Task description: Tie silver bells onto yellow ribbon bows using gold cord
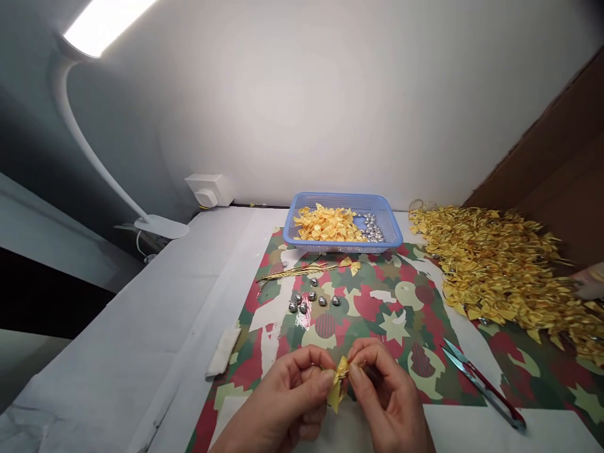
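Between my two hands, low in the view, is a yellow ribbon bow [338,385]. My left hand [295,396] pinches its left side with thumb and forefinger. On the other side, the thumb and forefinger of my right hand [384,393] close on the bow's right edge. Something small and dark shows at the bow's middle, too small to name. Several silver bells [303,307] lie loose on the patterned sheet [363,343] beyond my hands. Past them are a bundle of gold cords [302,271] and a single loose bow [352,267].
A blue basket [342,246] at the back holds yellow bows and silver bells. To the right lies a big heap of gold bows [500,264]. Thread snips [486,385] rest at right front. A white folded cloth [223,352] and a desk lamp [163,226] are on the left.
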### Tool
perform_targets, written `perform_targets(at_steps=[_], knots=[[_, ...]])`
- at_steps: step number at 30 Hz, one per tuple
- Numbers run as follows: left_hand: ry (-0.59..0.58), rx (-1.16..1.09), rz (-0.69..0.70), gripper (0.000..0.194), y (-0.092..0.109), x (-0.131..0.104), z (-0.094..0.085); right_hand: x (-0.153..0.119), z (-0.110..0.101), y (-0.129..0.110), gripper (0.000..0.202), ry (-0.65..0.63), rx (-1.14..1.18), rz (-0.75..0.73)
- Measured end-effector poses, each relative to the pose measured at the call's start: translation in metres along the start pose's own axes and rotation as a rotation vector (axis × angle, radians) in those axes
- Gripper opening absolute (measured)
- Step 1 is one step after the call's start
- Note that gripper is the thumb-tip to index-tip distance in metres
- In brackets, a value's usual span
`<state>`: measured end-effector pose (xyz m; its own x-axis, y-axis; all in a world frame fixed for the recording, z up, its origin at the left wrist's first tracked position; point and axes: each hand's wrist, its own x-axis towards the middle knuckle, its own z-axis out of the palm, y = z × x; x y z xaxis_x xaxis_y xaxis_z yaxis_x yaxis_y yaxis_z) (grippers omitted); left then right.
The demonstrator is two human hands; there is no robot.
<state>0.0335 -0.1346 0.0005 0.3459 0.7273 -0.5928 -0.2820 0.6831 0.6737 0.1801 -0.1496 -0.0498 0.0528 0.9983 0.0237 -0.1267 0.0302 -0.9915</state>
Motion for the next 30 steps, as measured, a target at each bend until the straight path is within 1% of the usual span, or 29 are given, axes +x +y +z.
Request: perform_targets(at_steps=[2,4,7,12,15,19,21,24,26,27,28,30], knots=[[-0.025,-0.098,-0.036,0.028,0.001,-0.001,0.002,0.000,0.001,-0.001,0.027,-0.011,-0.033,-0.018],[-0.030,-0.092,-0.040,0.028,0.000,-0.001,0.002,0.000,0.001,-0.001,0.027,-0.022,-0.064,-0.016],[-0.006,0.001,-0.023,0.029,-0.002,0.001,0.000,-0.001,0.002,-0.001,0.027,-0.020,-0.099,-0.015],[0.107,0.193,0.049,0.025,-0.004,0.002,0.000,-0.001,0.001,0.000,0.024,-0.030,-0.144,-0.049],[0.142,0.289,0.107,0.022,-0.002,0.002,0.000,-0.001,0.001,0.002,0.024,-0.021,-0.137,-0.073],[0.132,0.455,0.142,0.021,0.000,0.003,-0.002,0.001,-0.001,-0.001,0.023,-0.028,-0.148,-0.109],[0.126,0.509,0.156,0.022,0.001,0.004,-0.004,0.002,-0.005,-0.004,0.023,0.013,-0.190,-0.130],[0.128,0.525,0.198,0.022,0.001,0.005,-0.006,0.006,-0.010,-0.012,0.023,0.092,-0.238,-0.157],[0.115,0.529,0.229,0.022,0.002,0.005,-0.006,0.008,-0.013,-0.017,0.023,0.104,-0.192,-0.151],[0.107,0.531,0.241,0.022,0.002,0.005,-0.006,0.009,-0.013,-0.019,0.024,0.095,-0.134,-0.126],[0.100,0.533,0.251,0.022,0.002,0.005,-0.007,0.010,-0.013,-0.021,0.024,0.073,-0.053,-0.079],[0.091,0.532,0.265,0.021,0.002,0.004,-0.007,0.010,-0.011,-0.023,0.025,0.005,0.156,0.079]])
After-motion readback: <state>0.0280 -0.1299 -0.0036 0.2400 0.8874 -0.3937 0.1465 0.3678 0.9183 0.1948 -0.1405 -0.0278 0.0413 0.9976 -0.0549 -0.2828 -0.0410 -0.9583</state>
